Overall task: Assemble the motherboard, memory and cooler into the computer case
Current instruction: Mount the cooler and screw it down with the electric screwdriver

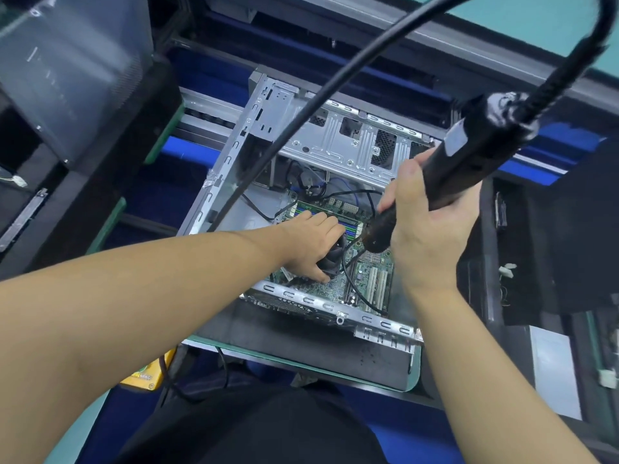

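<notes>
Fingers of the left hand (311,244) lie straight and together on the cooler (331,262) inside the case (335,142). Right hand (432,236) grips a screwdriver (469,155).

Bright even light, blurred warped edges

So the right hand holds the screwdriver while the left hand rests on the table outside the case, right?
Not quite. The left hand is inside the case, resting on the cooler, not on the table. The head view shows it. The right hand does hold the screwdriver.
</notes>
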